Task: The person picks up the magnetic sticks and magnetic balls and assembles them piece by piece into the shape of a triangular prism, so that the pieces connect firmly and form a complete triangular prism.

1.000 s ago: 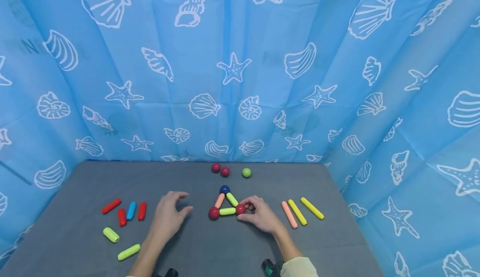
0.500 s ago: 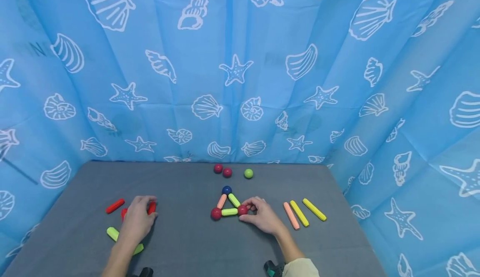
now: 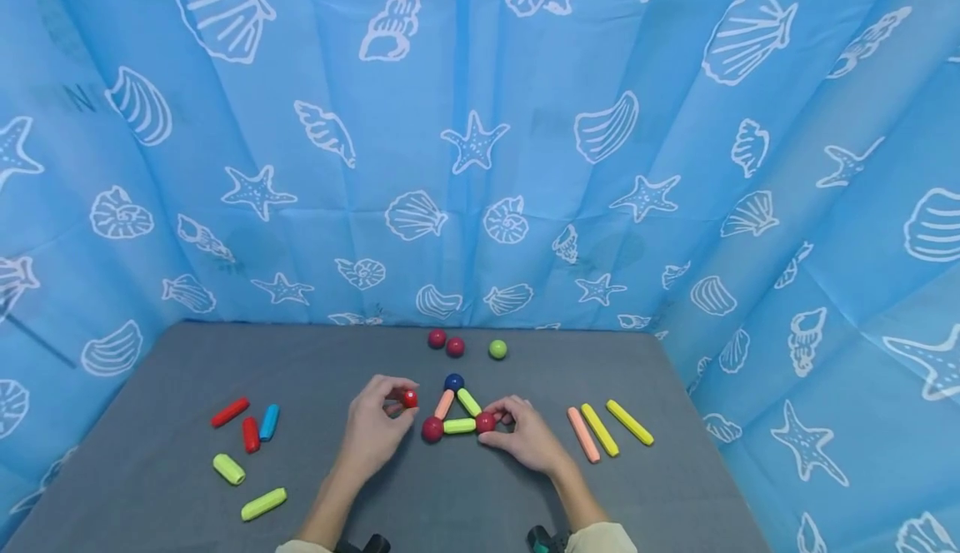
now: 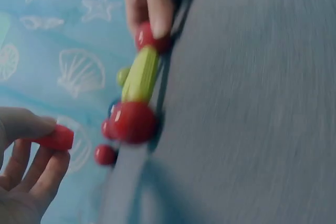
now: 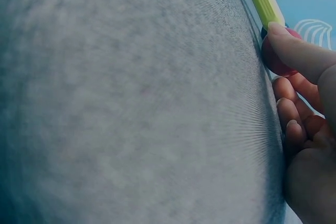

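On the grey cloth lies a triangle of rods and balls. A blue ball (image 3: 453, 382) forms its far corner, with a red ball (image 3: 432, 430) at the near left and another red ball (image 3: 486, 422) at the near right. Two lime rods (image 3: 460, 425) and a salmon rod (image 3: 445, 404) make the sides. My right hand (image 3: 528, 436) pinches the near-right red ball between thumb and fingers. My left hand (image 3: 375, 428) pinches a short red rod (image 4: 59, 138) just left of the triangle, its end pointing toward it.
Two loose red balls (image 3: 455, 346) and a green ball (image 3: 498, 350) sit behind the triangle. At left lie red rods (image 3: 230, 412), a blue rod (image 3: 269, 422) and lime rods (image 3: 264, 504). A salmon rod and two yellow rods (image 3: 600, 429) lie at right. A blue shell-print curtain (image 3: 465, 228) hangs behind.
My left hand went left to the loose rods, took a red rod and came back with it beside the triangle. My right hand stayed on the red ball.
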### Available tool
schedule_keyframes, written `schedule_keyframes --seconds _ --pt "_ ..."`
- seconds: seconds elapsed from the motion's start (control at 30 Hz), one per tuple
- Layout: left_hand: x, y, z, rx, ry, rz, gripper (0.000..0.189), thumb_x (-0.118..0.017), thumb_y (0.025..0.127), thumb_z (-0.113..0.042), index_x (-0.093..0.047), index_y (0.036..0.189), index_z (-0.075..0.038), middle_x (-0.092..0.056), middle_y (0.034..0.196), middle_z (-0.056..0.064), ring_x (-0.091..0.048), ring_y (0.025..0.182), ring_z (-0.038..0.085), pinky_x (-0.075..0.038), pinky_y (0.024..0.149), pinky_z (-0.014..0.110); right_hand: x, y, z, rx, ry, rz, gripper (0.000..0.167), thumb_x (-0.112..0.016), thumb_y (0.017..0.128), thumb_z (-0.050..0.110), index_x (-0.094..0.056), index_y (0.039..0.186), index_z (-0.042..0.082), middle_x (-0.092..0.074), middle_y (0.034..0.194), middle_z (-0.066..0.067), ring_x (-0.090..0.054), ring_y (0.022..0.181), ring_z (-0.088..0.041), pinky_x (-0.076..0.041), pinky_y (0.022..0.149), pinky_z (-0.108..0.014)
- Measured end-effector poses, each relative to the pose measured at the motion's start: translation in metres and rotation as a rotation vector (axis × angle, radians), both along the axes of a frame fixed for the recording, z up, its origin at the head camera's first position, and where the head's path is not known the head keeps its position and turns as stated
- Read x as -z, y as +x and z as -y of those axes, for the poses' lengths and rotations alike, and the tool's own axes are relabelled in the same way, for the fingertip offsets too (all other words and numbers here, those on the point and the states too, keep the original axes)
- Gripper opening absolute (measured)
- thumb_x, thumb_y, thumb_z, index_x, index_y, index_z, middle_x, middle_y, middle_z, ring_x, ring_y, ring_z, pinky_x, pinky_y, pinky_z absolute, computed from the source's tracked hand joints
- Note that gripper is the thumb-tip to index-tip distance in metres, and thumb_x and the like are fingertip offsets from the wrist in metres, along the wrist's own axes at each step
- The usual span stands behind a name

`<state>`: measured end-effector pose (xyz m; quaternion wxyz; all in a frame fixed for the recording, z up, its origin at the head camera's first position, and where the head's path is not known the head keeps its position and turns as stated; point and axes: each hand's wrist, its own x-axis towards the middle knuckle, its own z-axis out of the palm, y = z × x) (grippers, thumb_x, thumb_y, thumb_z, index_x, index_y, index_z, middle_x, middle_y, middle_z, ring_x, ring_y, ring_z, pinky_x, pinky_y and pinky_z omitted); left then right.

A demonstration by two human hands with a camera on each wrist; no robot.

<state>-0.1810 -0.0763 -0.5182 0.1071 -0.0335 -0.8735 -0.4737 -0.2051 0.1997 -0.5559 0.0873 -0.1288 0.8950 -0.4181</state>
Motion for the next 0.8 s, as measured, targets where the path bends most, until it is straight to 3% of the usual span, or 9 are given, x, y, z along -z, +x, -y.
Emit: schedule_keyframes --seconds 0.13,0.27,0.4,0.53,0.6,0.67,0.8 --pt "0.002 0.001 -0.023 0.036 0.052 0.054 0.034 -0.083 0.082 -0.003 -0.072 0.111 -0.016 -0.067 0.106 -0.003 -0.066 0.099 0.015 -0.062 0.086 0.035 0.001 0.0 0.0 0.009 0.005 -0.005 0.035 -0.081 0.087 0.04 -0.069 0.114 0.022 -0.062 0.105 0.005 -0.051 0.101 -0.015 -0.044 0.083 -0.026" --pt "0.008 0.002 -0.032 0.067 0.058 0.115 0.033 -0.083 0.082 -0.002 -0.072 0.11 -0.018 -0.072 0.104 -0.003 -0.067 0.097 0.014 -0.061 0.086 0.036 0.001 0.0 -0.001 0.015 0.001 -0.001 0.034 -0.081 0.087 0.04 -0.069 0.114 0.023 -0.063 0.105 0.005 -0.051 0.101 -0.015 -0.044 0.084 -0.026" --pt "0.012 0.0 -0.034 0.111 0.043 0.112 0.033 -0.083 0.083 -0.004 -0.072 0.11 -0.019 -0.073 0.106 -0.003 -0.068 0.098 0.013 -0.061 0.087 0.034 0.001 -0.001 -0.002 0.021 -0.002 -0.007 0.033 -0.082 0.087 0.038 -0.069 0.114 0.023 -0.063 0.105 0.005 -0.05 0.101 -0.015 -0.043 0.083 -0.026" --pt "0.006 -0.005 -0.023 0.154 0.082 0.127 0.035 -0.085 0.084 -0.017 -0.071 0.116 -0.021 -0.072 0.11 -0.005 -0.067 0.103 0.013 -0.06 0.09 0.033 0.001 -0.001 -0.002 0.014 -0.01 -0.003 0.034 -0.082 0.086 0.038 -0.069 0.114 0.023 -0.062 0.105 0.005 -0.05 0.1 -0.015 -0.043 0.083 -0.025" --pt "0.0 -0.013 -0.014 0.15 0.114 0.132 0.035 -0.083 0.087 -0.026 -0.07 0.119 -0.021 -0.071 0.112 -0.005 -0.066 0.106 0.013 -0.059 0.093 0.034 0.001 -0.001 -0.002 0.007 -0.017 0.002 0.034 -0.081 0.087 0.039 -0.07 0.114 0.023 -0.062 0.105 0.005 -0.05 0.1 -0.015 -0.043 0.083 -0.025" --pt "-0.005 -0.028 -0.007 0.119 0.126 0.122 0.032 -0.079 0.091 -0.032 -0.07 0.12 -0.023 -0.072 0.113 -0.005 -0.066 0.107 0.013 -0.058 0.094 0.036 0.002 -0.001 -0.001 0.004 -0.023 0.005 0.034 -0.082 0.086 0.039 -0.07 0.114 0.023 -0.062 0.104 0.005 -0.051 0.1 -0.015 -0.043 0.083 -0.025" --pt "-0.005 -0.075 -0.002 0.085 0.052 0.049 0.028 -0.074 0.095 -0.029 -0.07 0.121 -0.019 -0.073 0.114 -0.001 -0.067 0.106 0.017 -0.058 0.093 0.04 0.001 0.0 0.0 0.005 -0.028 -0.004 0.033 -0.082 0.086 0.038 -0.07 0.114 0.024 -0.062 0.104 0.006 -0.051 0.099 -0.014 -0.044 0.083 -0.025"
